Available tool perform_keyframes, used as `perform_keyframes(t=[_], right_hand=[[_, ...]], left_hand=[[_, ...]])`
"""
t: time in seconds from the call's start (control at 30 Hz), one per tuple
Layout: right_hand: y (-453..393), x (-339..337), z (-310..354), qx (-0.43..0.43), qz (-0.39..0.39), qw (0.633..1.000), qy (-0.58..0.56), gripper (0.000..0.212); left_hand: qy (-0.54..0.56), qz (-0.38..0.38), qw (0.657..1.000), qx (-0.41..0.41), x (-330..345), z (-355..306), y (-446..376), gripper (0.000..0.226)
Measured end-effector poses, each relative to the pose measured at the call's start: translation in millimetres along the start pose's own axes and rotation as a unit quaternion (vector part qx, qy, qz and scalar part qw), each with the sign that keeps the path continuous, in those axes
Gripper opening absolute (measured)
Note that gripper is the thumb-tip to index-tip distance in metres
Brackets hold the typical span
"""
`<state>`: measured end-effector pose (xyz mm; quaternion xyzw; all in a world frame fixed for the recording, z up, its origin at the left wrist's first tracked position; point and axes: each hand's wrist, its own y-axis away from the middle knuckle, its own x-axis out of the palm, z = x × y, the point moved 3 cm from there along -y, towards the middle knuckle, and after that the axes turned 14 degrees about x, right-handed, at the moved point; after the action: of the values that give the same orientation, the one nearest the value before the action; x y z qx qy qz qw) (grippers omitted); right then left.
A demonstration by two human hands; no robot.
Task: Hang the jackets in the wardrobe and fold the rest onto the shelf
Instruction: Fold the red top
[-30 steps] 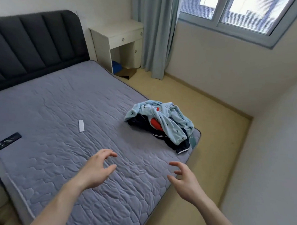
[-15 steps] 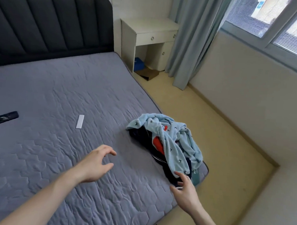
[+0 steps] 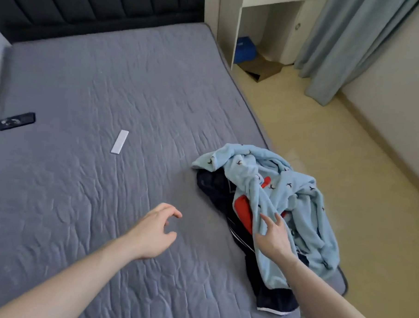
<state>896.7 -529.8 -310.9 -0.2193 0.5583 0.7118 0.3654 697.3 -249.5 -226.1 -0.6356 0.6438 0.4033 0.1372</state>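
Our hands: left hand (image 3: 152,231) loose over the bed (image 3: 111,82); right hand (image 3: 273,238) open, touching the blue top (image 3: 281,186).
Nearby: we see a white remote (image 3: 119,141), a black remote (image 3: 16,121).

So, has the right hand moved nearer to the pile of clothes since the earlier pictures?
Yes. The right hand has gone forward to the clothes pile on the bed, and its fingers now reach the light blue garment.

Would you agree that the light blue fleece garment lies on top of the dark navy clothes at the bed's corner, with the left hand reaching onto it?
Not quite: the head view shows the right hand, not the left, reaching onto the light blue fleece garment. The left hand hovers over the grey quilted mattress. The garment does lie on top of the dark navy clothes at the bed's corner.
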Motion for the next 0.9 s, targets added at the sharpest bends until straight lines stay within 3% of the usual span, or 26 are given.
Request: perform_keyframes(t=[0.27, 0.37, 0.47, 0.53, 0.7, 0.83, 0.9], right_hand=[[-121, 53, 21, 0.024, 0.016, 0.995, 0.09, 0.061], [-138, 62, 20, 0.025, -0.029, 0.995, 0.091, 0.04], [-113, 63, 25, -0.092, -0.119, 0.988, -0.038, 0.022], [-73, 63, 36, -0.16, -0.119, 0.968, -0.15, 0.028], [28, 71, 77, -0.284, 0.034, 0.918, -0.274, 0.026], [106, 63, 103, -0.305, 0.18, 0.891, -0.285, 0.028], [141, 61, 107, -0.303, 0.251, 0.878, -0.273, 0.025]], left_hand=[[0.008, 0.009, 1.0, 0.002, 73, 57, -65, 0.031], [0.009, -0.002, 1.0, -0.005, 89, 73, -74, 0.029], [0.043, -0.036, 0.998, -0.018, 98, 79, -68, 0.028], [0.062, -0.057, 0.996, -0.032, 103, 81, -57, 0.029], [0.061, -0.096, 0.992, -0.053, 98, 98, -15, 0.048], [0.033, -0.122, 0.99, -0.063, 78, 117, 23, 0.066], [0.056, -0.142, 0.986, -0.073, 74, 127, 36, 0.063]])
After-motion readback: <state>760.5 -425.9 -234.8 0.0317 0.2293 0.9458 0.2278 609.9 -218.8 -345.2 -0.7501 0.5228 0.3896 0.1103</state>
